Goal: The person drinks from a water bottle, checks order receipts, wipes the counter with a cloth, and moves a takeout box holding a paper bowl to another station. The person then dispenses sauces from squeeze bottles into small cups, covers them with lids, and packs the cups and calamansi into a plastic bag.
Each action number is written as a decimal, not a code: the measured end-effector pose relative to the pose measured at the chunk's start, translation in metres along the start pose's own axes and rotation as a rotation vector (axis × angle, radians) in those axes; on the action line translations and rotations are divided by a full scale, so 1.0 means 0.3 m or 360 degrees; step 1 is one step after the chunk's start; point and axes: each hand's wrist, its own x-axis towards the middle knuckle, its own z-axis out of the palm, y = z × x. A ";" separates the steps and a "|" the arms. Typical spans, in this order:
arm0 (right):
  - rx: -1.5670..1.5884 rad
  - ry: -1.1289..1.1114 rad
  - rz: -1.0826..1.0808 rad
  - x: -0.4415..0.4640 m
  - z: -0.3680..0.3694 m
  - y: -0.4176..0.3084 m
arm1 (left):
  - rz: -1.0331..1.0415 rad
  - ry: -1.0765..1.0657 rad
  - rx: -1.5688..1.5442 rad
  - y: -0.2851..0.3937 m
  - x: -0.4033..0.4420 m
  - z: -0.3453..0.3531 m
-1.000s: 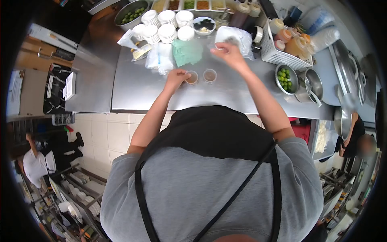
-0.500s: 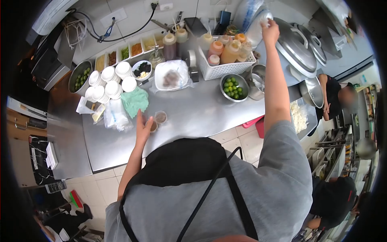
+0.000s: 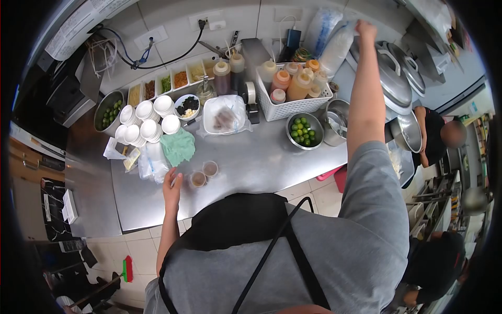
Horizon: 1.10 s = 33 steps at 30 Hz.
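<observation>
My right hand (image 3: pixel 367 30) reaches far to the back right, its fingers closed at the upper end of a clear plastic bag (image 3: pixel 337 51) that leans beside the pot lids. What the bag contains is hard to make out. Near the front of the steel counter, my left hand (image 3: pixel 171 184) hovers with thumb and fingers apart, holding nothing. Just right of it stand two small clear cups with brown contents, a nearer cup (image 3: pixel 198 179) and a farther cup (image 3: pixel 210 168). A crumpled green plastic bag (image 3: pixel 178 147) lies beyond that hand, beside a clear plastic packet (image 3: pixel 152 163).
Stacked white lidded tubs (image 3: pixel 149 130) stand at the left. A white basket (image 3: pixel 293 108) holds sauce bottles, with a steel bowl of limes (image 3: pixel 304 132) before it. Large pot lids (image 3: pixel 384 73) sit at the right. A co-worker (image 3: pixel 434 133) stands beyond the counter's right end.
My left hand has drawn back left, away from the two cups. My right hand has moved up at the plastic bag, and the bag's top now looks stretched toward it.
</observation>
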 end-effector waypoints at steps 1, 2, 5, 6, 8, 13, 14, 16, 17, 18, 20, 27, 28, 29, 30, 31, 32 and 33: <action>-0.0002 -0.0010 0.0000 0.074 -0.002 -0.006 | -0.0005 -0.0043 0.0005 0.001 -0.008 -0.006; 0.0381 0.0046 -0.0134 0.153 -0.005 -0.002 | -0.0014 -0.0037 0.0007 0.002 -0.011 -0.007; 0.0974 -0.0030 -0.0188 0.150 0.001 -0.040 | -0.0007 -0.0028 -0.0021 0.011 -0.003 -0.005; 0.1185 -0.0171 -0.0122 0.129 0.011 -0.073 | 0.0019 -0.0029 -0.0047 0.010 0.000 -0.002; 0.1522 -0.0434 -0.0317 0.093 0.022 -0.121 | 0.0038 -0.0022 -0.0077 0.022 -0.002 0.007; 0.1990 -0.0880 -0.0429 -0.112 0.038 -0.173 | 0.0157 -0.0025 -0.0086 0.094 0.001 0.019; 0.1990 -0.0867 -0.0437 -0.153 0.033 -0.207 | 0.0158 -0.0014 -0.0089 0.097 0.002 0.022; 0.2000 -0.0865 -0.0433 -0.307 0.038 -0.308 | 0.0300 0.0033 -0.0015 0.103 0.003 0.031; 0.1996 -0.1147 -0.0443 -0.432 0.060 -0.377 | 0.0356 0.0003 0.0034 0.113 0.006 0.042; 0.1990 -0.1437 -0.0445 -0.560 0.090 -0.417 | 0.0404 -0.0020 0.0087 0.131 0.009 0.062; 0.2258 -0.1680 -0.0015 -0.793 0.160 -0.433 | 0.0572 -0.0087 0.0199 0.230 -0.010 0.119; 0.2424 -0.2132 0.0654 -1.377 0.295 -0.494 | 0.1343 0.0003 0.0424 0.498 -0.002 0.235; 0.2424 -0.2187 0.0718 -1.438 0.306 -0.500 | 0.1311 0.0067 0.0375 0.520 0.003 0.238; 0.2419 -0.2238 0.0784 -1.492 0.311 -0.506 | 0.1278 0.0128 0.0324 0.535 0.010 0.230; 0.2426 -0.2249 0.0806 -1.536 0.305 -0.519 | 0.1212 0.0141 0.0336 0.544 0.019 0.214; 0.2339 -0.2231 0.0782 -1.569 0.292 -0.539 | 0.1199 0.0146 0.0347 0.562 0.026 0.186; 0.2252 -0.2209 0.0753 -1.589 0.286 -0.549 | 0.0805 -0.0042 0.0252 0.583 0.035 0.147; 0.2257 -0.2213 0.0761 -1.593 0.284 -0.545 | 0.0413 -0.0225 0.0152 0.593 0.050 0.116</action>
